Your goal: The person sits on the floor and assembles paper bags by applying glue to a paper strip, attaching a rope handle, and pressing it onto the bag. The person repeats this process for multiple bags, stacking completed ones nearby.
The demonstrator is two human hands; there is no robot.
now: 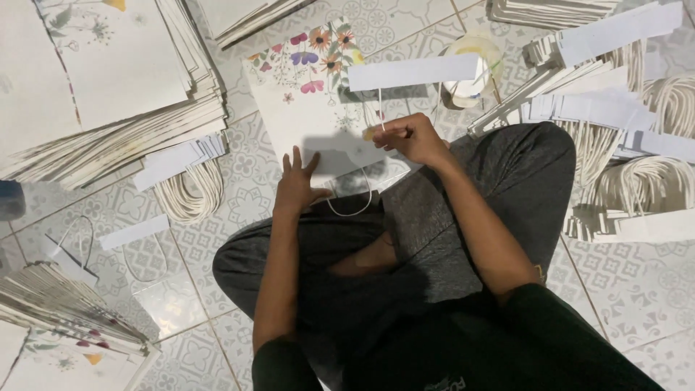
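1. Left hand (295,182) lies flat, fingers spread, pressing on the lower edge of a flat white paper bag with a flower print (308,94) that rests on the tiled floor (239,188) in front of the crossed legs.
2. Right hand (411,136) is closed in a pinch on a thin white cord (379,108) just above the bag's lower right part; the cord runs up to a white paper strip (413,72) lying across the bag's right side.
3. A loop of the same cord (351,210) hangs off the bag's near edge, between the two hands.
4. The bag's print is a cluster of orange, pink and purple flowers along its far edge; the rest is plain white.
5. Right of the bag stands a roll of clear tape (470,69).
6. Far right, heaps of white strips with cord handles (637,145) are piled on the floor.
7. Upper left, a tall stack of the same flat bags (108,94) lies near a coil of white cord (190,192) and a few loose strips.
8. Lower left, another fanned stack of bags (58,304) sits beside a single strip with a cord loop (134,233).
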